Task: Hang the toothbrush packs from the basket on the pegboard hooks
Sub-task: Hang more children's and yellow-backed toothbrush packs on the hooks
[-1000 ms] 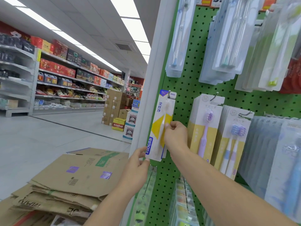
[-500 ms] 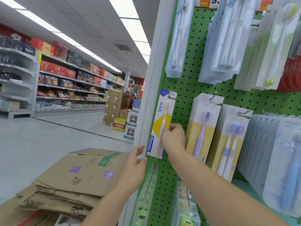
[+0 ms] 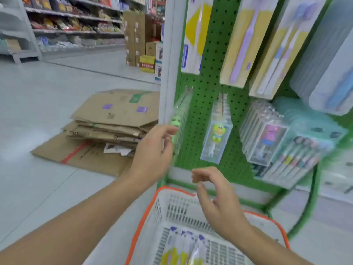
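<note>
Flattened cardboard boxes (image 3: 114, 127) on floor (image 3: 47, 92)

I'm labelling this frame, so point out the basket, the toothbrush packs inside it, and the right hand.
basket (image 3: 141, 222): head view, on its orange left rim.
toothbrush packs (image 3: 183, 251): head view, on the yellow-and-white card fronts.
right hand (image 3: 219, 203): head view, on the back of the hand above the basket.

Basket (image 3: 142, 222) packs (image 3: 183, 249) bottom-cropped; blurred

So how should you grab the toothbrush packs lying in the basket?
Judging by how they lie, pinch a toothbrush pack at its blue top end, coming from above with the right hand. The packs lie flat in the basket, tops pointing away from you, so that end looks easiest to lift.
</note>
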